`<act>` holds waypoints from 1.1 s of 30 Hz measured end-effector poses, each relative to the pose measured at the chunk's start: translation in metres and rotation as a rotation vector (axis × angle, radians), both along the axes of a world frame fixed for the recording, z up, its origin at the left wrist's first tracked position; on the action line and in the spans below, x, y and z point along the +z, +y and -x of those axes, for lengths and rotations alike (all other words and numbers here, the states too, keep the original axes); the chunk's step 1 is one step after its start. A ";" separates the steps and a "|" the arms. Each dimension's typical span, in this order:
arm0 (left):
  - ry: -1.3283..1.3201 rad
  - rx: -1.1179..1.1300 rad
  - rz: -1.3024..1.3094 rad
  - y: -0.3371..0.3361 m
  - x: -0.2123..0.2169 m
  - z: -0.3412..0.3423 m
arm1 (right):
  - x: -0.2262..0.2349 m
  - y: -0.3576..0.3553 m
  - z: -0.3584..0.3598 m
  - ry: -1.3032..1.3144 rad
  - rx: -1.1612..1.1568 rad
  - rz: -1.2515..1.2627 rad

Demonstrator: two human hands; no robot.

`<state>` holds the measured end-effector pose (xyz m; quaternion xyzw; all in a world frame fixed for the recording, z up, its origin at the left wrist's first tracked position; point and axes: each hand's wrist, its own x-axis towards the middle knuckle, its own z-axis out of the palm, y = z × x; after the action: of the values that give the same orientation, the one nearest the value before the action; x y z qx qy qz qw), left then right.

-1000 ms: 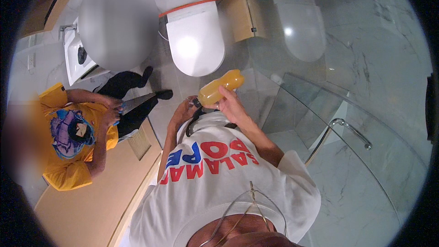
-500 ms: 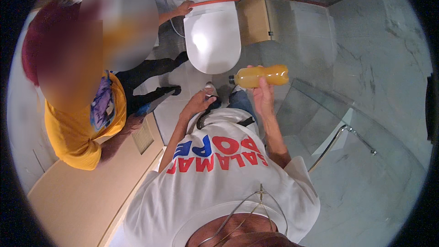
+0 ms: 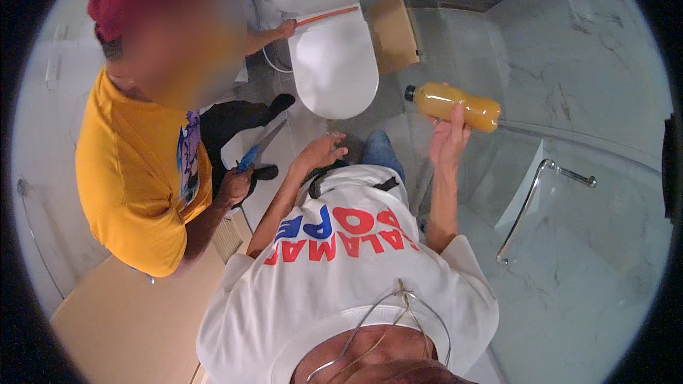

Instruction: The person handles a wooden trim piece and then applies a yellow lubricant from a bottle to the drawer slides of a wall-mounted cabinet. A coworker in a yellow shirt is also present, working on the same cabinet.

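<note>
A clear plastic bottle of orange-yellow liquid with a black cap lies nearly level in my right hand, the cap end pointing left. The fingers go under the bottle and the thumb presses on its near side. My left hand is held in front of my waist, fingers bent and apart, with nothing visible in it. Beyond both hands stands a white toilet, its lid down.
At the left, a person in a yellow shirt leans in. One hand holds an orange-red stick across the toilet lid, the other a blue-handled tool. A metal grab bar and a glass panel stand at the right.
My right hand has carried the bottle rightward, its cap end now tilted up in view. The person at the left has come closer, and the blue-handled tool shows more clearly.
</note>
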<state>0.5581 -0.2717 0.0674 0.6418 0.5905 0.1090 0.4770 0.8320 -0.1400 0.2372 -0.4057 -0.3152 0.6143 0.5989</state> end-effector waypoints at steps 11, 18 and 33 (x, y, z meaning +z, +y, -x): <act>-0.250 0.232 0.221 0.011 -0.014 0.026 | 0.084 0.116 0.032 0.405 0.157 -0.082; -0.025 0.166 -0.083 0.097 -0.050 0.029 | 0.183 0.211 0.078 0.051 0.139 -0.607; -0.072 0.349 -0.724 0.291 0.187 0.121 | 0.328 0.307 0.127 -0.350 0.244 -1.136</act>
<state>0.4371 0.0193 0.2549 0.6542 0.5969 0.4119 0.2147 0.7052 0.1666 0.5647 -0.0783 -0.7319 0.3383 0.5863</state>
